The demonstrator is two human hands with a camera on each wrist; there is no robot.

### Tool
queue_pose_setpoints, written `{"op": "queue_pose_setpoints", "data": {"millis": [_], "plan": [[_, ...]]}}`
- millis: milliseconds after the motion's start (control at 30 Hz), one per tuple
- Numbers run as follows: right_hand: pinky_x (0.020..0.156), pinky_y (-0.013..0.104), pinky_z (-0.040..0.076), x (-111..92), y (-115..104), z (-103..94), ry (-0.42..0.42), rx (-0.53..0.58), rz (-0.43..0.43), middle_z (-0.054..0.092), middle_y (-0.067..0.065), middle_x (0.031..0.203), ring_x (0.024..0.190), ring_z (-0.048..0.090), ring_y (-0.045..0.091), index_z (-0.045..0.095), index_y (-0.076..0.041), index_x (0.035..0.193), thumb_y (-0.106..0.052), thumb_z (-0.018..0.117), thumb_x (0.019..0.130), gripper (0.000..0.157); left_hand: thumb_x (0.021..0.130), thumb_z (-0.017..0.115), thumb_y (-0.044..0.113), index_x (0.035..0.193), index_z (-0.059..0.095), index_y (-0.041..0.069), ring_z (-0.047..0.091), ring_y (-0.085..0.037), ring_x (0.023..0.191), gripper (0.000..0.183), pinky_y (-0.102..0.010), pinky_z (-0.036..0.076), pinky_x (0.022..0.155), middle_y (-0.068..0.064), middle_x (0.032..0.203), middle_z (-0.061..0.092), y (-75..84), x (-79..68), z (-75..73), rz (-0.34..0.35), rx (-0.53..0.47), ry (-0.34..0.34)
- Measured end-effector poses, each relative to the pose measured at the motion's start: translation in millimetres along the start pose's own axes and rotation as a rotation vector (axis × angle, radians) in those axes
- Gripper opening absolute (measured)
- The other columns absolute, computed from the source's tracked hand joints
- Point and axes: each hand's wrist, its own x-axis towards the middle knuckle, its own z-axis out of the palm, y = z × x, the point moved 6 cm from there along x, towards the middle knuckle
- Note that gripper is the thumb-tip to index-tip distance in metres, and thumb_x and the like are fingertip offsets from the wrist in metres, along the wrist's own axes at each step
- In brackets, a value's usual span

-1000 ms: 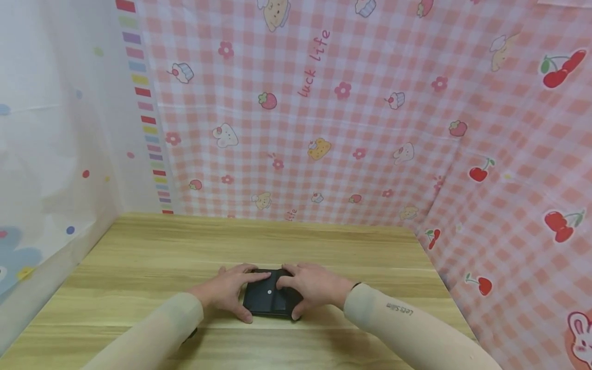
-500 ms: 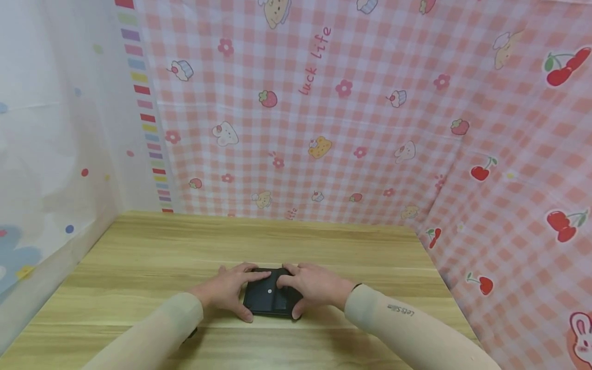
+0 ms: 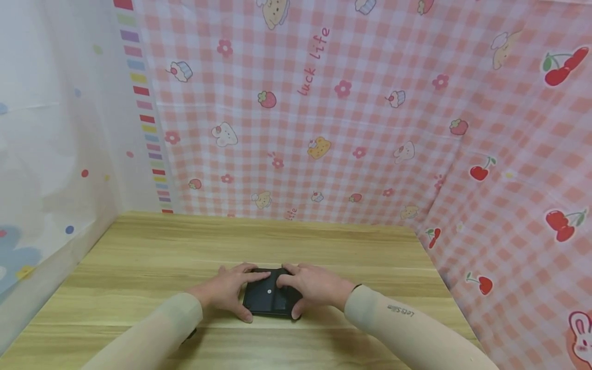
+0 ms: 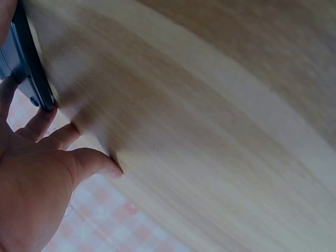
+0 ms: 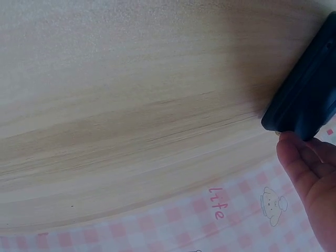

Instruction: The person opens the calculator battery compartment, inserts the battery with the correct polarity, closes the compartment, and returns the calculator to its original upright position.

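I'm in a small screened-off booth, set in what sort of building I can't tell: pink gingham sheeting (image 3: 287,121) printed with cupcakes and cherries behind and right, spotted white sheeting (image 3: 46,149) left, closely bordering my wood-grain worktop (image 3: 277,239).

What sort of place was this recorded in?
Probably a makeshift recording booth: a wood-grain tabletop closed in by a pink checked cloth behind and a pale dotted sheet on the left.
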Motion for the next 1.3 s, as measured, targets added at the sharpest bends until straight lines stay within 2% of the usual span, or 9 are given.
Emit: {"op": "queue_pose_setpoints", "data": {"millis": [567, 967, 1100, 1300], "plan": [[0.103, 0.04, 0.052, -2.2, -2.3, -1.7, 0.034, 0.005, -0.035, 0.041, 0.019, 0.155, 0.129, 0.057, 0.027, 0.05, -0.035, 0.131, -0.056, 0.079, 0.072, 0.069, 0.062, 0.086, 0.059, 0.152, 0.034, 0.044, 0.024, -0.037, 0.15, 0.105, -0.083, 0.01, 0.105, -0.008, 0.162, 0.028, -2.9, -0.7, 1.9, 0.006, -0.03, -0.007], [0.102, 0.04, 0.052, -2.4, -3.4, -2.0, 0.036, 0.016, -0.029, 0.041, 0.019, 0.155, 0.129, 0.057, 0.028, 0.05, -0.034, 0.131, -0.054, 0.081, 0.072, 0.07, 0.061, 0.086, 0.06, 0.151, 0.034, 0.045, 0.03, -0.036, 0.148, 0.105, -0.083, 0.009, 0.106, -0.008, 0.162, 0.027, -4.5, -0.9, 3.8, 0.007, -0.018, -0.005], [0.102, 0.04, 0.052, -2.7, -3.3, -2.2, 0.048, 0.026, -0.03, 0.043, 0.015, 0.153, 0.127, 0.058, 0.027, 0.05, -0.034, 0.131, -0.053, 0.082, 0.071, 0.071, 0.062, 0.087, 0.059, 0.151, 0.034, 0.045, 0.03, -0.036, 0.147, 0.105, -0.083, 0.009, 0.106, -0.008, 0.162, 0.027, -3.3, -1.8, 3.4, 0.009, -0.027, -0.003], [0.097, 0.037, 0.054, -4.3, -1.6, -2.1, 0.06, 0.058, -0.018, 0.045, 0.006, 0.145, 0.116, 0.06, 0.02, 0.05, -0.034, 0.131, -0.052, 0.082, 0.071, 0.07, 0.062, 0.086, 0.059, 0.152, 0.033, 0.045, 0.027, -0.036, 0.149, 0.106, -0.082, 0.01, 0.107, -0.007, 0.162, 0.026, -1.6, -2.1, 2.0, 0.008, -0.028, -0.004]]}}
